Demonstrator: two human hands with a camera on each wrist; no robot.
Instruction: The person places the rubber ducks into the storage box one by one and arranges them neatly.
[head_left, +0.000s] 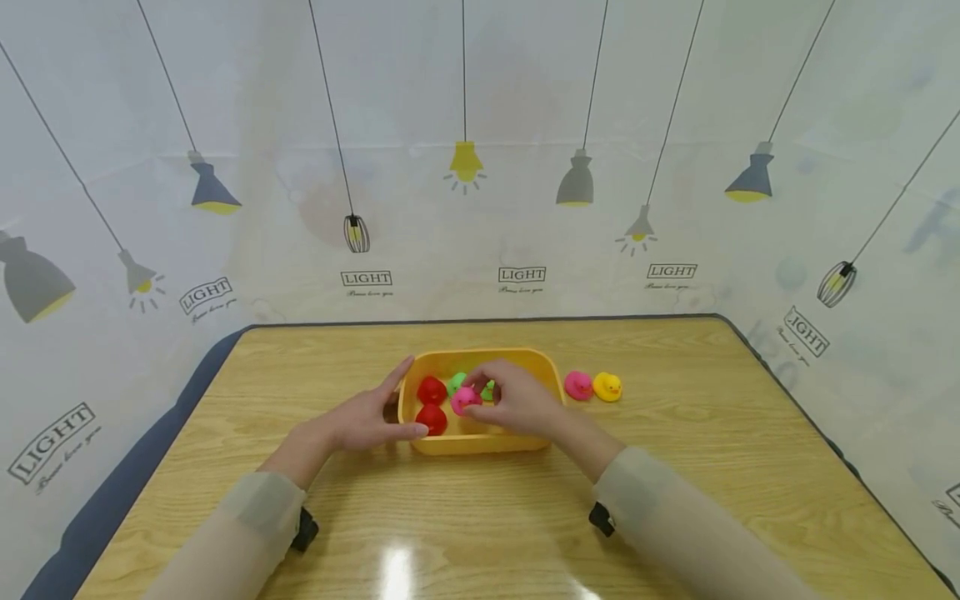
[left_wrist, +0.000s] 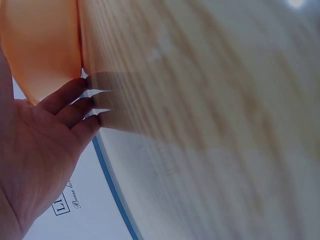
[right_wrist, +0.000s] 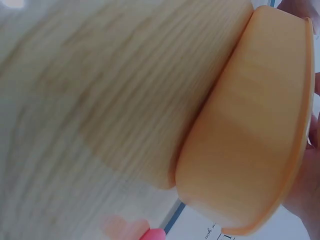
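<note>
While the right hand (head_left: 521, 406) pinched one pink duck (head_left: 462, 403) between thumb and fingers within the rim of one yellow bin (head_left: 480, 445), the head view showed two red toys (head_left: 431, 419) and what looked like two green toys (head_left: 456, 383) inside, one left hand (head_left: 367, 422) spread wide against the bin's left side, and a second pink duck (head_left: 578, 385) and one yellow duck (head_left: 607, 387) just right of it on the wooden table (head_left: 480, 517). The left wrist view showed three of that hand's fingers, loosely extended beside the bin. In the right wrist view, the bin's wall hid most of the right hand, whose grip could not be told there.
</note>
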